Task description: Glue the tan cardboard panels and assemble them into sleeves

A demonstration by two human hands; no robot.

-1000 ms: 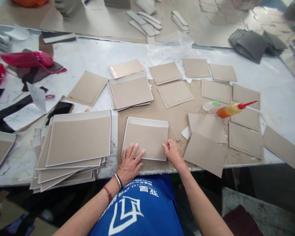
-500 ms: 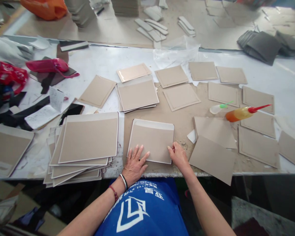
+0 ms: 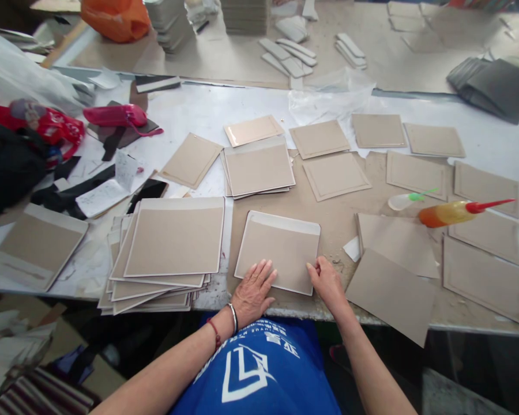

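A beige panel [image 3: 281,245] with a pale border and a pale strip along its far edge lies in front of me. My left hand [image 3: 254,288] rests flat on its near left part, fingers spread. At the panel's right edge is my right hand [image 3: 326,280], its fingers curled and thumb and forefinger pinched at the edge. Left of it stands an uneven stack of similar bordered panels [image 3: 177,236]. To the right lie plain beige boards [image 3: 389,294], overlapping one another.
A squeeze bottle of amber liquid [image 3: 447,214] and a small green-tipped bottle [image 3: 404,201] lie on boards at the right. Smaller beige pieces [image 3: 337,176] are spread behind. A pink pouch [image 3: 116,116], black strips and an open notebook [image 3: 101,197] clutter the left.
The view has swung left, so everything sits farther right in the picture. Both hands stay at the same panel, the left flat and the right pinched at its edge.
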